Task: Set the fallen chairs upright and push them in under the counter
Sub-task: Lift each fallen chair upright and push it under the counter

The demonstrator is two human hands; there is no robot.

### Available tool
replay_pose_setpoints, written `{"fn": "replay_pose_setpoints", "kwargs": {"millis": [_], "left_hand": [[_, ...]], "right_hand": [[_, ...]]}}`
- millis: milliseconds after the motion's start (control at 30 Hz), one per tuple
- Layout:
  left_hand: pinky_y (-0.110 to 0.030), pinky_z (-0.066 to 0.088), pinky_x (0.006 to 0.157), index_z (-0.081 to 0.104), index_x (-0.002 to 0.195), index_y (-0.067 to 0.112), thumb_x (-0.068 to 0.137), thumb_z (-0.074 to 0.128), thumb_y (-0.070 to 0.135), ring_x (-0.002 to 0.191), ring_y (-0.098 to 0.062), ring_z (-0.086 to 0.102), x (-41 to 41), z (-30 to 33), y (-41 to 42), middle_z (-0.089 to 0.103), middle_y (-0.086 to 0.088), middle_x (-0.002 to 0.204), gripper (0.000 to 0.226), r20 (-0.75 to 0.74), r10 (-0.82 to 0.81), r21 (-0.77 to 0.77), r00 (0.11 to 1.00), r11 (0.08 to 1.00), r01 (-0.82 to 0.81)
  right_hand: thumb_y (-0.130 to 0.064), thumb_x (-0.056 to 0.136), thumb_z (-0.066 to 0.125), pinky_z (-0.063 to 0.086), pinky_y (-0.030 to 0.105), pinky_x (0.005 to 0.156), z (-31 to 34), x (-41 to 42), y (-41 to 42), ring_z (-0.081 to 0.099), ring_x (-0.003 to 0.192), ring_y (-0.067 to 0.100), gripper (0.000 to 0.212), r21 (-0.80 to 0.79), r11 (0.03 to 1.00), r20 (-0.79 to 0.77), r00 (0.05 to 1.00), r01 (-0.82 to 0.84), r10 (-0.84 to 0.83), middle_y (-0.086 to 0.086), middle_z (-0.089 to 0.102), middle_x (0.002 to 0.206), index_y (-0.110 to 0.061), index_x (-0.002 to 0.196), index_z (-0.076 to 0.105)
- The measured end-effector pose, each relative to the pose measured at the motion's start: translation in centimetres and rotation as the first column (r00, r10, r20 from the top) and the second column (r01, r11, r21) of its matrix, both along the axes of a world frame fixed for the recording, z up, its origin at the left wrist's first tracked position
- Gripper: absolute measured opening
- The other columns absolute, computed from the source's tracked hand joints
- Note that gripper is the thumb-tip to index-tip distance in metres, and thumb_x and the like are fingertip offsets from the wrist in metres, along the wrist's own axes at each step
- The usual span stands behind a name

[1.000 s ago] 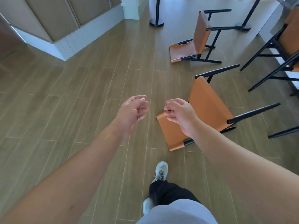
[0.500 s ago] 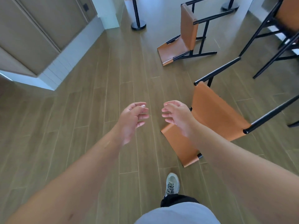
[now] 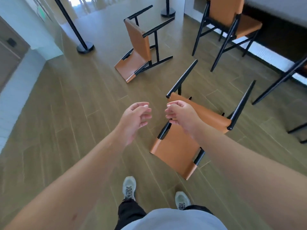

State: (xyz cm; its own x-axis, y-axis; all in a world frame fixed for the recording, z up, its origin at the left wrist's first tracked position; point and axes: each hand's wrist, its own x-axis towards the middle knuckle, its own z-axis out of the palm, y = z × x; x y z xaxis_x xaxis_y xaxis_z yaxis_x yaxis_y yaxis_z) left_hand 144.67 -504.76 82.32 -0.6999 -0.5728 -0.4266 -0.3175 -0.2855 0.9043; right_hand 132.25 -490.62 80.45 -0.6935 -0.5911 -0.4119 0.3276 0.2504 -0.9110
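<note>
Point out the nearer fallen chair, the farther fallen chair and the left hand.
nearer fallen chair (image 3: 176,151), head view, orange backrest.
farther fallen chair (image 3: 138,39), head view, orange seat.
left hand (image 3: 135,117), head view, palm.

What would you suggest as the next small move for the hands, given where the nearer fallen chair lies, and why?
Probably lower both hands to grip the near chair's backrest. That chair lies on its back with its legs pointing up, just ahead of the feet, and the left hand and right hand hover above it, loosely curled and holding nothing. The far chair can wait.

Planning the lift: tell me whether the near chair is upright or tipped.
Tipped. The near chair lies on its back on the floor, legs pointing away.
</note>
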Motion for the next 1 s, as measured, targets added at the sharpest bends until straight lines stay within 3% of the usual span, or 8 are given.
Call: {"fn": "replay_pose_setpoints", "kwargs": {"millis": [133, 500, 733, 1000], "left_hand": [[-0.031, 0.048, 0.078, 0.068, 0.110, 0.023, 0.095, 0.057, 0.024, 0.085, -0.012, 0.070, -2.8, -1.5, -4.0, 0.074, 0.006, 0.093, 0.019, -0.006, -0.125, 0.046, 0.992, 0.991, 0.125], [-0.037, 0.052, 0.088, 0.068, 0.115, 0.022, 0.096, 0.055, 0.019, 0.096, -0.016, 0.072, -6.7, -2.6, -15.1, 0.075, 0.000, 0.104, 0.023, -0.001, -0.423, 0.109, 0.906, 0.901, 0.421], [-0.037, 0.050, 0.088, 0.068, 0.117, 0.021, 0.097, 0.055, 0.017, 0.092, -0.016, 0.070, -8.6, -4.4, -14.4, 0.073, 0.001, 0.100, 0.024, -0.031, -0.525, 0.186, 0.850, 0.833, 0.521], [-0.036, 0.049, 0.089, 0.075, 0.105, 0.028, 0.093, 0.060, 0.022, 0.090, -0.015, 0.070, -10.1, -11.9, -10.5, 0.072, 0.002, 0.099, 0.020, 0.052, -0.564, 0.225, 0.824, 0.810, 0.541]], "right_hand": [[-0.026, 0.092, 0.057, 0.052, 0.022, 0.059, -0.5, -0.7, -2.6, 0.067, 0.072, 0.010, 0.011, 0.005, 0.988, 0.009, 0.988, 0.156, -0.156, -0.003, 0.070, 0.084, -0.020, 0.096, 0.066], [-0.025, 0.094, 0.057, 0.054, 0.025, 0.065, -0.7, 2.8, -10.5, 0.068, 0.073, 0.008, 0.011, -0.010, 0.854, 0.073, 0.852, 0.520, -0.518, -0.002, 0.071, 0.088, -0.019, 0.101, 0.065], [-0.026, 0.092, 0.058, 0.054, 0.026, 0.065, -2.3, 3.6, -8.1, 0.066, 0.074, 0.010, 0.015, 0.026, 0.775, 0.105, 0.769, 0.631, -0.630, 0.000, 0.072, 0.093, -0.020, 0.103, 0.066], [-0.030, 0.086, 0.060, 0.051, 0.030, 0.070, -10.4, 2.8, -2.7, 0.067, 0.078, 0.012, 0.024, 0.067, 0.724, 0.228, 0.696, 0.686, -0.680, -0.001, 0.070, 0.094, -0.020, 0.108, 0.063]]}}
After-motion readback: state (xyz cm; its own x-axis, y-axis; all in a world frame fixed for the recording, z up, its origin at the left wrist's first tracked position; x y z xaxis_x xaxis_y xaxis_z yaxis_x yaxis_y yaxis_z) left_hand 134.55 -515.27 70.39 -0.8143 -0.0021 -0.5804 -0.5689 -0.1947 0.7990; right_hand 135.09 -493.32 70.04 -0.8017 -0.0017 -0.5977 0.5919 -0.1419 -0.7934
